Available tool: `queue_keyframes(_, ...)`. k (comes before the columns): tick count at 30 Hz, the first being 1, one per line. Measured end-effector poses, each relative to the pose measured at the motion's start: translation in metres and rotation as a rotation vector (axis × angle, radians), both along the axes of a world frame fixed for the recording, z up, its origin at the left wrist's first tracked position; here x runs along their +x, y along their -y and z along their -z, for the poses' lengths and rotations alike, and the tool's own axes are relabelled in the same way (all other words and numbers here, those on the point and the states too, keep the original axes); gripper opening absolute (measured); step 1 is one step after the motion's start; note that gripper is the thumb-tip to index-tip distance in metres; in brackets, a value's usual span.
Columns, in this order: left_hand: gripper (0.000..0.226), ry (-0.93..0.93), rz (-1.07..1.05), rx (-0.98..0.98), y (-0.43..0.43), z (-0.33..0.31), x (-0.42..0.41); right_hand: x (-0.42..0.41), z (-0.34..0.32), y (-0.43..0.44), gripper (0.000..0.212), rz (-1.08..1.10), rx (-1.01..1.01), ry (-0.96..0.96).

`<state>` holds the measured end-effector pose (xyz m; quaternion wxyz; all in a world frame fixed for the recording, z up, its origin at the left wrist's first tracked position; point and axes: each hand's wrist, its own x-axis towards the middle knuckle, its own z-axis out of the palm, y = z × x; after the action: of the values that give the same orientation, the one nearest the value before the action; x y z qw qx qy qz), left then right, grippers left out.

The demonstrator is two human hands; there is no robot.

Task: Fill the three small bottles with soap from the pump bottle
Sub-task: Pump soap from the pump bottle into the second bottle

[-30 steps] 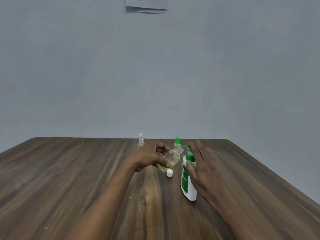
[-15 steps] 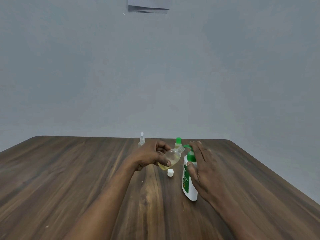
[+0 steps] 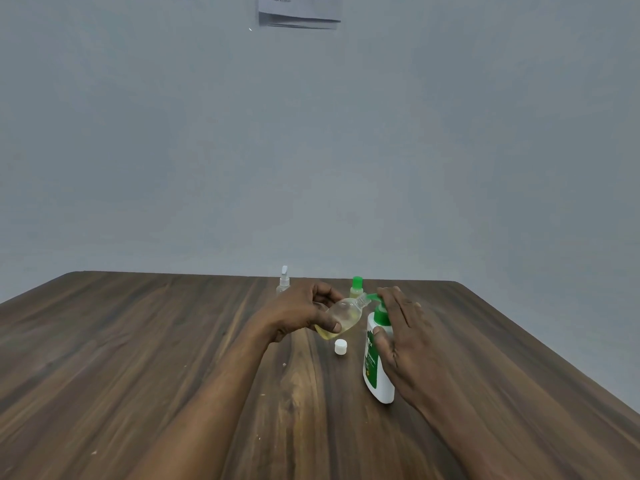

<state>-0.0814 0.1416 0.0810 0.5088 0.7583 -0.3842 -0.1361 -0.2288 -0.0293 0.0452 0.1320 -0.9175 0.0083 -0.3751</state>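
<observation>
My left hand (image 3: 300,311) grips a small clear bottle (image 3: 341,318), tilted with its open neck at the green pump spout; yellowish soap lies in its lower part. The white pump bottle (image 3: 375,370) with a green pump head stands on the wooden table (image 3: 138,358). My right hand (image 3: 401,337) rests on it, fingers laid over the pump head and thumb against the bottle's front. A loose white cap (image 3: 340,347) lies on the table below the held bottle. Behind stand a small green-capped bottle (image 3: 356,287) and a small clear spray bottle (image 3: 283,280).
The table's far edge runs just behind the two standing bottles, against a plain grey wall. Papers (image 3: 299,10) hang high on the wall. The table's right edge slopes down toward the lower right.
My right hand's fingers have shifted slightly on the pump head. The left hand keeps the small bottle at the spout; the view has tilted a little.
</observation>
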Motion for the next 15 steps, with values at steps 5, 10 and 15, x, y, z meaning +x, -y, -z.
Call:
queue_keyframes(5, 0.045, -0.007, -0.008, 0.003, 0.0001, 0.0007, -0.0010, 0.0003, 0.0014, -0.0008, 0.059, 0.007, 0.045, 0.051)
queue_keyframes(10, 0.044, -0.017, -0.006, 0.000, 0.0004, -0.0005, -0.0019, 0.0006, 0.0026, -0.0001, 0.057, -0.003, 0.037, 0.047)
queue_keyframes(15, 0.043, -0.017, -0.007, 0.000, -0.0001, -0.0007, -0.0027, -0.0008, -0.0001, -0.0022, 0.054, 0.001, 0.012, 0.030)
